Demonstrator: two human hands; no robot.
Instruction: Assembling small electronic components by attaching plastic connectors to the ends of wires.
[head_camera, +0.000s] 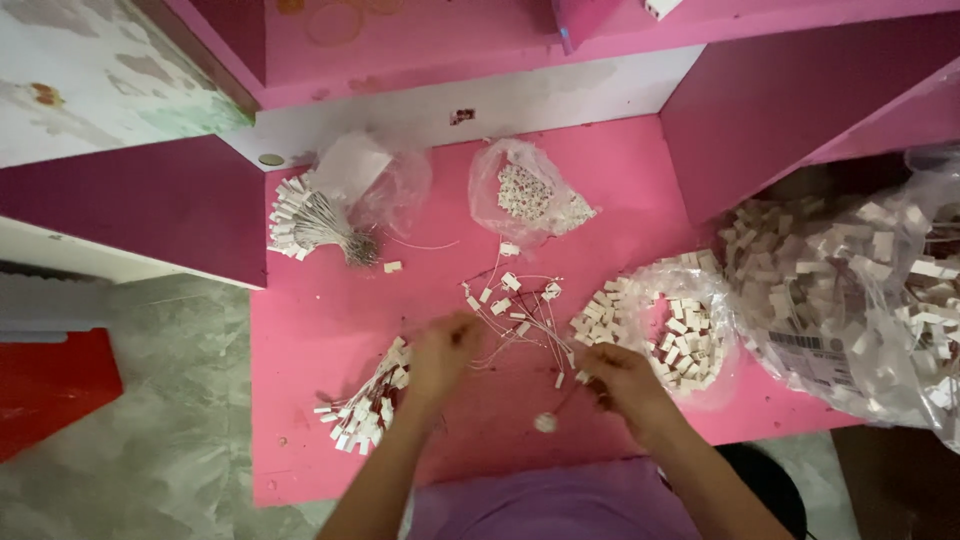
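My left hand (441, 357) hovers over the pink table (330, 310), fingers curled, touching thin strings of small white tags (515, 300) scattered in the middle. A fanned bundle of white tags (366, 405) lies just left of it. My right hand (620, 385) is closed on a thin string that ends in a small round white piece (545, 422). Whether my left hand grips a string is blurred.
A tied tag bundle (305, 222) lies by a clear bag (385, 180) at the back left. A bag of small printed pieces (530, 195) sits at the back middle. An open bag ringed with tags (670, 325) and a large full bag (860, 295) sit right. A red object (50, 385) stands on the floor.
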